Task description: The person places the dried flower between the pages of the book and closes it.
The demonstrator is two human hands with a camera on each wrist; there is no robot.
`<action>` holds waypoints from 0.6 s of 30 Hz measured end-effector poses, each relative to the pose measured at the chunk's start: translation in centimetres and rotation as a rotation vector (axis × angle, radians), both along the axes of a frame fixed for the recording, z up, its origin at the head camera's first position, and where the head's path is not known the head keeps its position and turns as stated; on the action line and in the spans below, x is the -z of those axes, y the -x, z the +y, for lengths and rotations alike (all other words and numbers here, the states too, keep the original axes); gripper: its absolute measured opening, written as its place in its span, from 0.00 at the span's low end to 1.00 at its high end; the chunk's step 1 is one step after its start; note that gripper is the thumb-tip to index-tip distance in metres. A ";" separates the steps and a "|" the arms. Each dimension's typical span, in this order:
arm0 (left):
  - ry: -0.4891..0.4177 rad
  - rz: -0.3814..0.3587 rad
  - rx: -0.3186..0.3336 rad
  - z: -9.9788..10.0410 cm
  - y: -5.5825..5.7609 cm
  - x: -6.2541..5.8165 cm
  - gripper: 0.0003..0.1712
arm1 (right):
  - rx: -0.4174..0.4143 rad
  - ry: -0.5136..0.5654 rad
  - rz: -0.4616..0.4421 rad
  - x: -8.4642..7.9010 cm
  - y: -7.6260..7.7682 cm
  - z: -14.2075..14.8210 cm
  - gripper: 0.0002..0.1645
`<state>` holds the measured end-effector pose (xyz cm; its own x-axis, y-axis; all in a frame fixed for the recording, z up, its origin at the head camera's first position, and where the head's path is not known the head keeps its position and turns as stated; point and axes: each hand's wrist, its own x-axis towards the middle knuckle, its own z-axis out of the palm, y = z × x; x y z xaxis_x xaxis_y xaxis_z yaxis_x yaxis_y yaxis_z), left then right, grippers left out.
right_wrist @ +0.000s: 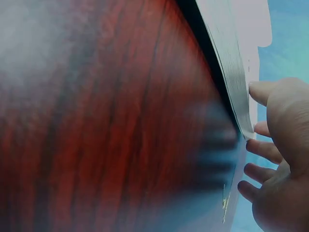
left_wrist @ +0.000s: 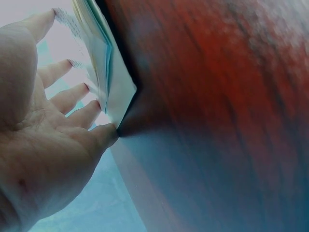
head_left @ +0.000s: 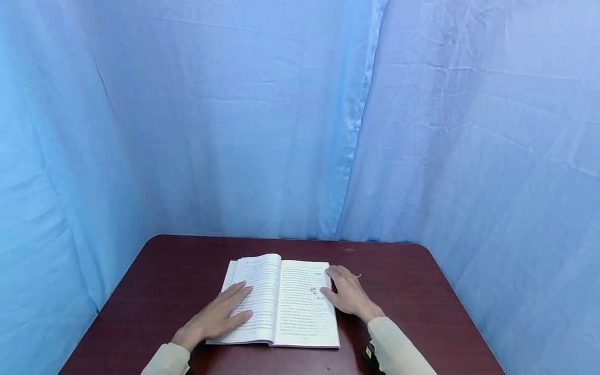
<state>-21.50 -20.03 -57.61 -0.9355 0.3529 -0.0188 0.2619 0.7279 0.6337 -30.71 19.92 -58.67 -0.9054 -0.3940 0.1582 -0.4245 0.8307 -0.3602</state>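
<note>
An open book [head_left: 300, 307] with printed pages lies on the table. My left hand [head_left: 216, 316] rests on its left page, fingers spread and fairly straight. In the left wrist view, fingertips of the left hand [left_wrist: 53, 123] touch the page, with the little finger at the book's edge. At the right margin is my right hand [head_left: 349, 292], thumb over the page and fingers along the outer edge near the far corner. The right wrist view shows the right hand [right_wrist: 285, 150] with its thumb on the page and loosely bent fingers by the corner of the thick page block [right_wrist: 231, 72].
The dark red wooden table [head_left: 398, 276] has rounded far corners. Blue curtains [head_left: 234, 130] hang behind it and on both sides. A thin yellowish strand [right_wrist: 224, 203] shows beyond the book in the right wrist view. A dark band [head_left: 369, 353] is on the right wrist.
</note>
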 end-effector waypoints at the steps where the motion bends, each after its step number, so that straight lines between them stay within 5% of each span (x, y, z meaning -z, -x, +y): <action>1: -0.001 0.001 0.001 0.0 0.0 0.0 0.43 | 0.000 -0.006 -0.013 0.0 0.1 0.0 0.36; 18: 0.005 -0.013 -0.002 0.0 0.1 0.0 0.44 | 0.039 -0.042 -0.116 -0.3 2.6 -0.6 0.45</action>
